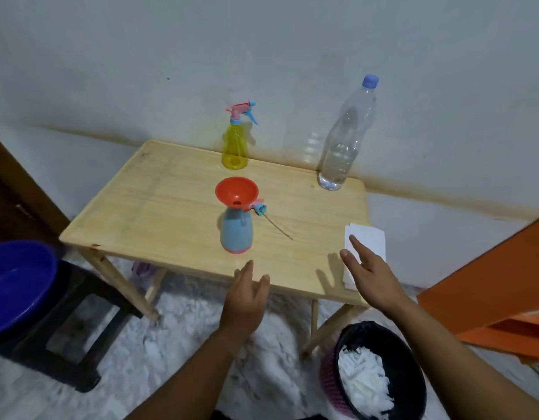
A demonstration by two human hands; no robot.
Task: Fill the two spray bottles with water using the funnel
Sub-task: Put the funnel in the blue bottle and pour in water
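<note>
A blue spray bottle [237,231] stands in the middle of the wooden table [159,207] with an orange funnel [236,191] seated in its neck. Its spray head [258,207] with a thin dip tube lies on the table just to the right. A yellow spray bottle [235,145] with its pink and blue head on stands at the back edge. A clear water bottle [344,137] with a blue cap stands at the back right, partly full. My left hand [247,301] hovers open just in front of the blue bottle. My right hand [368,274] is open above the table's right front, over white paper.
A stack of white paper napkins [369,237] lies at the table's right edge. A purple basin [16,280] sits on a dark stool [77,328] at the left. A bin [380,371] with white scraps stands below right, beside orange furniture [489,292].
</note>
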